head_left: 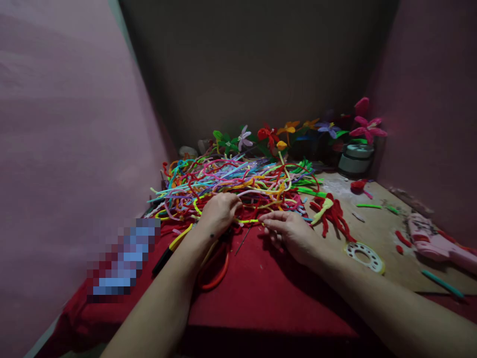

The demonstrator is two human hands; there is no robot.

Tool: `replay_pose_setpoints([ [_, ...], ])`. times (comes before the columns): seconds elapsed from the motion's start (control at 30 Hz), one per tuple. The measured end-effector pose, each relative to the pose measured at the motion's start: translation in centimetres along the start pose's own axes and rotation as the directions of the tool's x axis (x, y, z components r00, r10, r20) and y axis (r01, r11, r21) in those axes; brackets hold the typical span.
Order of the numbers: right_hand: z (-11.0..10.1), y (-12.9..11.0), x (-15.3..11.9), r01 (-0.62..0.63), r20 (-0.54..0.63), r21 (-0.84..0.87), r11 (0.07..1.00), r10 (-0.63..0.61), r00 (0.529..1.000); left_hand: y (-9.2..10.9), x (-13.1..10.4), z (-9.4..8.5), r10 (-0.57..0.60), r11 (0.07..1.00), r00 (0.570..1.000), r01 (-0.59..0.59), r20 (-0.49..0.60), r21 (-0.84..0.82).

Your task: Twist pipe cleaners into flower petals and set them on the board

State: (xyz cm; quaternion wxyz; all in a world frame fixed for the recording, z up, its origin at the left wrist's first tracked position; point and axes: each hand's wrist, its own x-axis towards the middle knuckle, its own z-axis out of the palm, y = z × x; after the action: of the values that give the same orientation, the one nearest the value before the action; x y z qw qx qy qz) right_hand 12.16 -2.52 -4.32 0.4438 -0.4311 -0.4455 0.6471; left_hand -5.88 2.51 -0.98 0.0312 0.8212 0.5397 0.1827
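A yellow pipe cleaner [249,221] stretches between my two hands, just in front of a large heap of multicoloured pipe cleaners [231,181]. My left hand [220,213] is closed on its left end. The fingertips of my right hand [285,231] pinch its right end. Below them a thin dark wire [244,239] lies on the red cloth [257,293]. Scissors with an orange-red handle [216,283] lie partly hidden under my left wrist. To the right of the heap rests a bundle of red pipe cleaners [337,219] with a pale yellow piece [323,211] on it.
Pipe-cleaner flowers [268,134] stand along the back, beside a grey container [356,159]. On the right board lie a white ring spool [364,257], a pink glue gun [428,238] and a teal stick [442,284]. A yellow-and-black tool [173,248] sits left of my left forearm.
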Motion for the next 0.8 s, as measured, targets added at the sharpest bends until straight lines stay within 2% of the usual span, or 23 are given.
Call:
replay_pose_setpoints([
  [0.07,-0.1,-0.3,0.2,0.020,-0.087,0.018,1.000,-0.019,0.996,-0.6,0.7,-0.4,-0.049,0.999,0.986,0.046,-0.157,-0.021],
  [0.1,-0.1,-0.5,0.3,0.032,-0.110,0.030,0.999,-0.029,0.994,-0.9,1.1,-0.5,-0.063,0.998,0.978,0.062,-0.200,-0.015],
  [0.13,-0.1,-0.7,0.4,0.045,-0.123,0.047,0.998,-0.039,0.992,-1.2,1.5,-0.7,-0.066,0.998,0.975,0.068,-0.210,0.004],
  [0.3,-0.1,-1.8,1.4,0.106,-0.182,0.115,0.988,-0.084,0.980,-2.7,3.1,-0.3,-0.065,0.994,0.992,0.074,-0.104,0.085],
  [0.47,-0.1,-2.6,2.6,0.158,-0.229,0.120,0.980,-0.128,0.965,-2.4,3.8,0.7,-0.068,0.985,0.980,0.096,-0.187,0.144],
  [0.63,-0.3,-2.7,3.3,0.138,-0.258,0.122,0.983,-0.103,0.961,-2.0,4.5,1.4,-0.087,0.953,0.971,0.146,-0.224,0.266],
  [0.73,-0.4,-2.9,3.4,0.137,-0.262,0.108,0.985,-0.105,0.959,-2.4,4.7,1.3,-0.066,0.965,0.969,0.122,-0.239,0.232],
  [0.8,-0.6,-3.0,3.5,0.150,-0.261,0.108,0.983,-0.118,0.958,-2.9,4.7,0.8,-0.027,0.983,0.973,0.067,-0.230,0.168],
])
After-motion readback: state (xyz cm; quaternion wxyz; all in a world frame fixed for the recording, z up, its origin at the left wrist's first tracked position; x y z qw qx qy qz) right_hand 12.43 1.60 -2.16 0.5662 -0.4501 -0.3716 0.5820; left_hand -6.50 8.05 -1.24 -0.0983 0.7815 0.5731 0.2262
